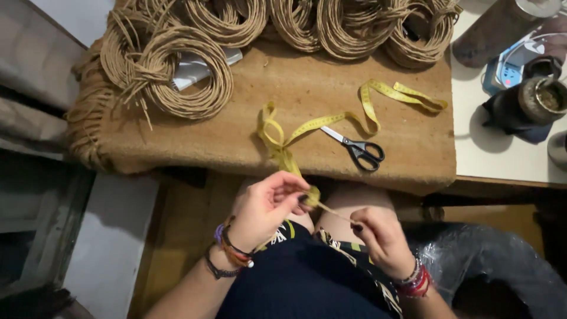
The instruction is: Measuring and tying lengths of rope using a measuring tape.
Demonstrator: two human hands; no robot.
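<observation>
Both hands work over lap: left hand (266, 204) pinches small cord knot (312, 195), right hand (381, 233) pinches its strand (333, 211) taut. Just begun, seemingly; cord coils (189, 77), scissors (357, 149), tape measure (331, 121) lie untouched on counter (248, 142).

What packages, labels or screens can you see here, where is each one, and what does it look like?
Foil packet: top left on the mat, tucked under a cord coil; flat, silvery grey.
Small device: top right on the white table; blue and white, with a little pale panel.
Tape measure: across the mat's middle, yellow, printed with marks, beside black-handled scissors.
No signs in view.
</observation>
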